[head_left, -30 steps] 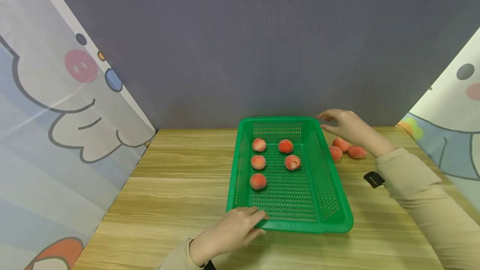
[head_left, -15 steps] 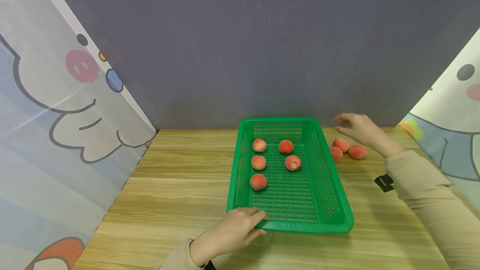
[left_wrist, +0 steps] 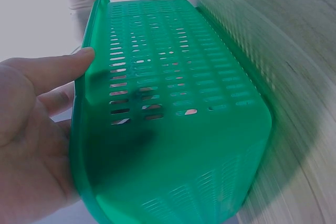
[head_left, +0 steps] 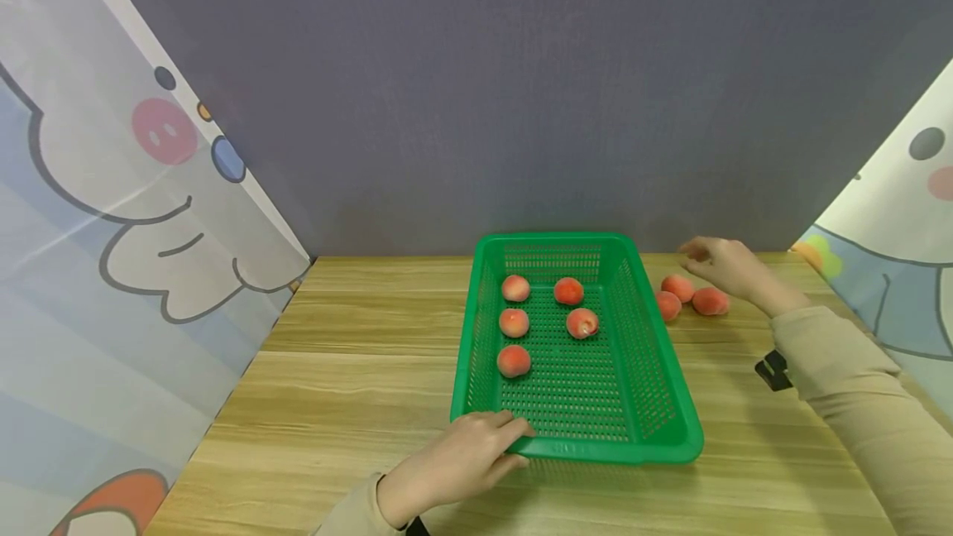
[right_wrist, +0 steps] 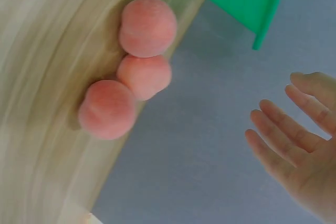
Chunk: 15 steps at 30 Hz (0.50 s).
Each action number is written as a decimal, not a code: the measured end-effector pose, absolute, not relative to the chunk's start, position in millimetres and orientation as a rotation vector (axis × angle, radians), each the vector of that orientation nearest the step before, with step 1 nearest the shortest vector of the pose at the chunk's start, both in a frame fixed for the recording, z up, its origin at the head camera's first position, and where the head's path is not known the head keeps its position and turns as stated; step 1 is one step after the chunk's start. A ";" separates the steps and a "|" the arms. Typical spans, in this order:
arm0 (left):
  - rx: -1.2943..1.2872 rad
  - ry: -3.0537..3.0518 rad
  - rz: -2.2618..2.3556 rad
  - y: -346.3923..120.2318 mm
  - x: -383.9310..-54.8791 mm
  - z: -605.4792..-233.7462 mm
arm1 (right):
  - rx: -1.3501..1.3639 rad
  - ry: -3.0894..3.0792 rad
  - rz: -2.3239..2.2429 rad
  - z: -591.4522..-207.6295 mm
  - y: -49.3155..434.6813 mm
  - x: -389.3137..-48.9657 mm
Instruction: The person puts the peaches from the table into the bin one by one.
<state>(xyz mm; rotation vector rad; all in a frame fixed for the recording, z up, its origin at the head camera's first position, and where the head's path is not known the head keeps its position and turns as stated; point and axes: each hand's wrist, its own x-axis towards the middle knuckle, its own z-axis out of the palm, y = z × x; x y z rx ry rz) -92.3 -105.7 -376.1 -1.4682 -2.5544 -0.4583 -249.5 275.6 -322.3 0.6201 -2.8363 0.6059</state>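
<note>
A green plastic basket [head_left: 596, 450] with slotted walls stands on the wooden table, several peaches [head_left: 514, 361] lying apart on its floor. My left hand [head_left: 463, 455] grips the near rim at its left part. In the left wrist view its thumb [left_wrist: 65, 71] presses the outer side of the rim while the other fingers go over to the inner side. Right of the basket, three peaches [right_wrist: 107, 109] sit close together on the table. My right hand [head_left: 722, 263] hovers above and behind them, holding nothing. Its fingers [right_wrist: 286, 135] are loosely extended and touch no peach.
Behind the wooden table [head_left: 357, 354] rises a dark grey wall [head_left: 476, 106]. Cartoon-printed panels [head_left: 97, 230] slant in along the left and right sides. The basket's right wall [head_left: 642, 346] stands between the loose peaches and those inside.
My right hand has moved right and slightly down, away from the basket's far right corner to above the loose peaches. The left hand, basket and peaches have stayed in place.
</note>
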 end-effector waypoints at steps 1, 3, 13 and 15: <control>-1.468 -2.555 -0.457 -105.6 -92.3 -376.0 | 0.619 -2.843 0.609 -323.9 276.9 -250.0; -1.468 -2.556 -0.458 -105.5 -92.3 -375.8 | 0.614 -2.857 0.620 -327.0 279.5 -250.9; -1.474 -2.558 -0.453 -105.5 -92.7 -376.6 | 0.562 -2.937 0.643 -349.2 293.6 -256.8; -1.473 -2.557 -0.450 -105.5 -92.7 -376.7 | 0.548 -2.946 0.656 -353.9 295.4 -258.0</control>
